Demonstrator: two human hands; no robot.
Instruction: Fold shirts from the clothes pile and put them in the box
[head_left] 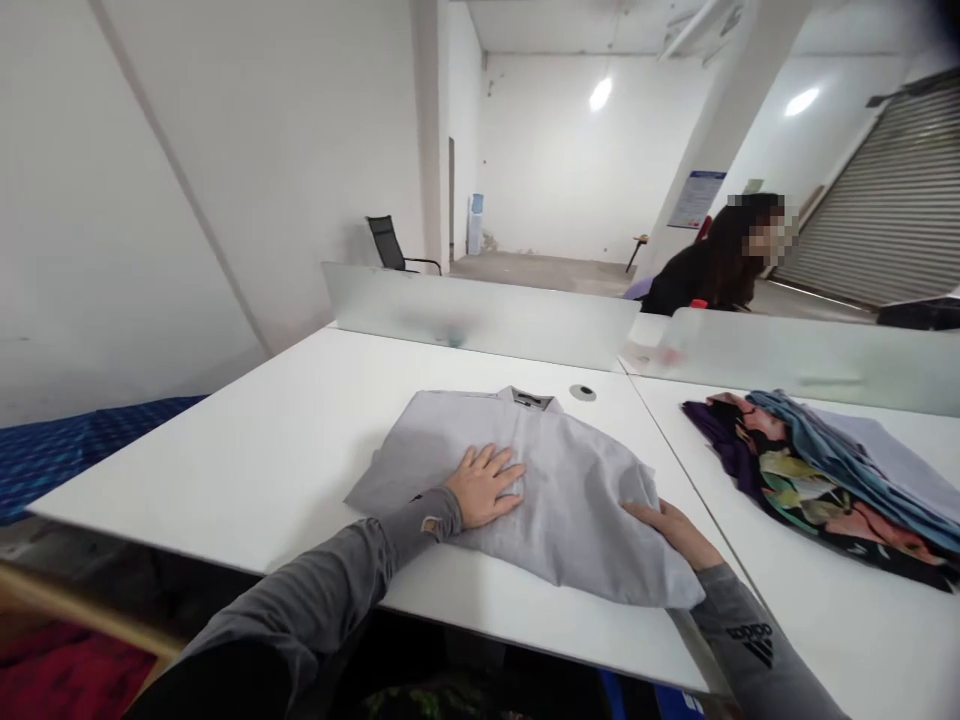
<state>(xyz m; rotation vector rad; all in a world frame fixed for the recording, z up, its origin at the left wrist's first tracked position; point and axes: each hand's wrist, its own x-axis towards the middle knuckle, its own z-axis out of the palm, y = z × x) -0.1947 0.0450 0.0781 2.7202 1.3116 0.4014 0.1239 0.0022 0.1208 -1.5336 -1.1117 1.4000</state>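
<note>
A folded light grey shirt [570, 480], collar at the far end, lies on the white table [270, 440] in front of me. My left hand [484, 485] rests flat on the shirt's near left part, fingers spread. At the shirt's right edge my right hand [671, 530] lies against the cloth with its fingers tucked along the fold. Both arms wear grey sleeves.
A pile of colourful folded clothes [832, 480] lies on the adjoining table to the right. Frosted glass dividers [480, 315] run along the tables' far edge. A person in black [709, 265] sits beyond them. A black chair [390, 243] stands by the back wall.
</note>
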